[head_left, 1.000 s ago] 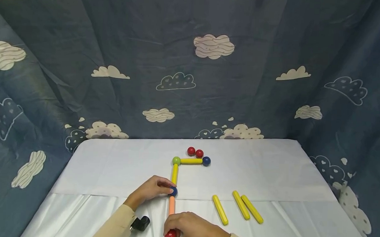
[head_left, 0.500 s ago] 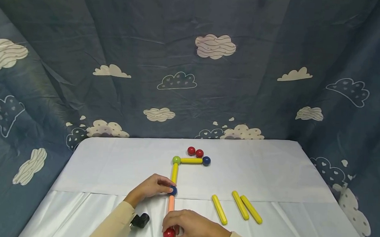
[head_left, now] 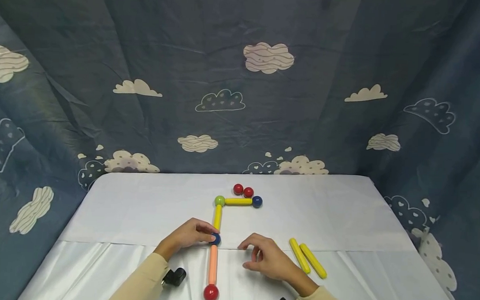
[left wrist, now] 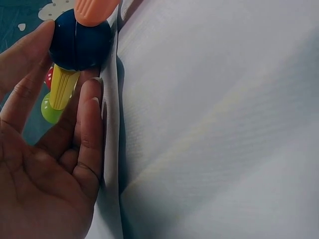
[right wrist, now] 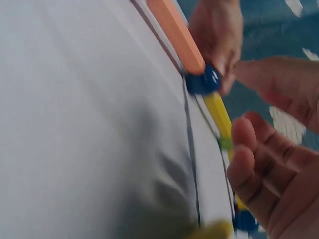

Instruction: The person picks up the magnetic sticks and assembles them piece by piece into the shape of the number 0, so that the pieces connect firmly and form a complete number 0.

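Observation:
My left hand point(head_left: 187, 236) pinches a dark blue ball point(left wrist: 79, 42) between thumb and fingers. From this ball an orange rod point(head_left: 213, 264) runs toward me to a red ball point(head_left: 210, 293). On its far side a yellow rod point(head_left: 217, 217) leads to a green ball point(head_left: 219, 201). There a second yellow rod point(head_left: 238, 201) turns right and ends at another blue ball point(head_left: 256, 201). To the right of the orange rod, my right hand point(head_left: 269, 259) hovers over the cloth, fingers loosely bent and nothing between them. A blurred yellow piece point(right wrist: 214, 230) shows below it in the right wrist view.
Two loose yellow rods, one nearer point(head_left: 299, 255) and one beside it point(head_left: 313, 260), lie right of my right hand. Behind the far rod sit two red balls point(head_left: 238, 189). White cloth point(head_left: 321, 214) covers the table; a cloud-patterned curtain point(head_left: 223, 70) hangs around it.
My right hand has let go near the red ball and moved right and away from me. It now covers the spot where a third loose yellow rod lay. My left hand stays at the blue ball.

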Motion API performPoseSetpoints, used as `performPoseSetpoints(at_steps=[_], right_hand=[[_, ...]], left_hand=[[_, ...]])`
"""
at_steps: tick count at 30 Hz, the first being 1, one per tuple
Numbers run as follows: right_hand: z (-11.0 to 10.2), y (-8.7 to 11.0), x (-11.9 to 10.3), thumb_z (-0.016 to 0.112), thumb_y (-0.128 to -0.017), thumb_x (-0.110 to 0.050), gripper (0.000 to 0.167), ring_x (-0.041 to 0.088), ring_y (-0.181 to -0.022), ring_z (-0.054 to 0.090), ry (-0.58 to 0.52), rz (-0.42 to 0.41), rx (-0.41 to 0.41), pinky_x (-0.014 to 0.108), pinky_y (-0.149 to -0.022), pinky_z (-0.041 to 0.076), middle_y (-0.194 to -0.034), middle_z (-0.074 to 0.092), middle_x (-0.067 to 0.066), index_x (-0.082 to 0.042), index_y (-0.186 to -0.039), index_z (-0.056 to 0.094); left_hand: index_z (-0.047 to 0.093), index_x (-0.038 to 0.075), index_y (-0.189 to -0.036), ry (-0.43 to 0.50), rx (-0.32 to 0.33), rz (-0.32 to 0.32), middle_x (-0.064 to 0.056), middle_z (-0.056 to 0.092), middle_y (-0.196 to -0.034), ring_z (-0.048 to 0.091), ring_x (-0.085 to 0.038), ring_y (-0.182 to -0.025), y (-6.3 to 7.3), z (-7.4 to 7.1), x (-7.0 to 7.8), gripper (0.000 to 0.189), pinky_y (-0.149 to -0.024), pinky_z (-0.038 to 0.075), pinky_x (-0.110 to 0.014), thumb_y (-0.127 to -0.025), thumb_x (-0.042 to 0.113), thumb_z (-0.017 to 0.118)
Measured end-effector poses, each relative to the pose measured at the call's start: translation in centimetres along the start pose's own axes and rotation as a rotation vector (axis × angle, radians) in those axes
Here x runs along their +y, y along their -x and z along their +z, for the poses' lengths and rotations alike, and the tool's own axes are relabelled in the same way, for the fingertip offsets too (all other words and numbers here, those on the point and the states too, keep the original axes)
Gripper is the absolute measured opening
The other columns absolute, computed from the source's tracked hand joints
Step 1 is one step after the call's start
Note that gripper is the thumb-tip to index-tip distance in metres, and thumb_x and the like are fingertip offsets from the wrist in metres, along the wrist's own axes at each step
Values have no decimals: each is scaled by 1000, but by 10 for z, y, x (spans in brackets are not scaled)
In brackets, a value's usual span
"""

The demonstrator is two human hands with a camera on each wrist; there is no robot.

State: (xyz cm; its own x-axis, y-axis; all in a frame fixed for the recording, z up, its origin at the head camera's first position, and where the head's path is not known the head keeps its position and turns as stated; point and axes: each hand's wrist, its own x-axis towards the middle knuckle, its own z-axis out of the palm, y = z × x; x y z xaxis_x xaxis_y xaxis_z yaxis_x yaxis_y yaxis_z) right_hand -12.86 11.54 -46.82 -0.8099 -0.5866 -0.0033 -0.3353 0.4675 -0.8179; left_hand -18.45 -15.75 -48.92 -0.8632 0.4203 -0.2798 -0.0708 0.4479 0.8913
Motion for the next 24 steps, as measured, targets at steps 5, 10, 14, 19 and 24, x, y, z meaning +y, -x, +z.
performPoseSetpoints(at_steps=[5,10,14,19,24], right_hand=[[-15,11,12,80,-78,-12,34,8,-62,46,50,139,126,21,-54,41,-94,58,4,-12,-108,65],[-22,19,15,82,-74,-11,33,12,-63,45,128,258,189,23,-52,39,-87,53,1,-11,-101,63],[-23,21,15,84,-73,-12,35,14,-66,45,199,318,180,24,-54,39,-86,52,-1,-12,-99,60],[-22,23,17,84,-71,-12,39,12,-63,45,250,331,136,23,-51,38,-84,53,-3,-11,-101,58],[-22,22,18,85,-70,-11,43,11,-64,46,272,344,117,22,-51,39,-82,54,-4,-11,-103,58]], left_hand=[[73,8,-107,4,-3,-4,-1,71,-99,58,-12,-87,1,-1,1,25,-82,49,-30,-86,20,73],[73,8,-107,15,-9,-4,-1,71,-99,58,-12,-86,1,-1,1,25,-81,49,-30,-86,21,73],[73,8,-108,15,-14,4,-1,71,-99,57,-12,-86,1,-2,0,25,-81,49,-30,-86,20,73],[73,7,-108,9,-9,4,-1,70,-99,56,-12,-84,1,-2,1,25,-79,49,-29,-86,20,73],[73,7,-108,9,-4,-1,-2,70,-99,56,-12,-84,3,-1,3,25,-78,49,-29,-86,19,73]])
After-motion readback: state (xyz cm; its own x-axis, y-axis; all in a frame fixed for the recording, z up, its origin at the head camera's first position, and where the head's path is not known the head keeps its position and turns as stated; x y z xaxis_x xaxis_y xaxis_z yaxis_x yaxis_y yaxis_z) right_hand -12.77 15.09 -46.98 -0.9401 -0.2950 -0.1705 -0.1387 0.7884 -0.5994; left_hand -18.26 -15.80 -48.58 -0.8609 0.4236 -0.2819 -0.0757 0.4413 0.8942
